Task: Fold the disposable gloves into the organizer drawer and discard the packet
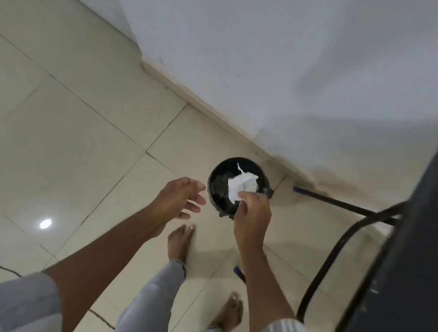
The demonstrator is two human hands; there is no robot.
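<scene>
A small round black bin stands on the tiled floor close to the wall. My right hand holds a crumpled white packet directly over the bin's opening, pinched between thumb and fingers. My left hand hovers just left of the bin with its fingers spread and nothing in it. The organizer drawer and the gloves are out of view.
A dark table with black tubular legs fills the right side, close to my right arm. A white wall runs diagonally behind the bin. My bare feet stand on cream floor tiles just before the bin.
</scene>
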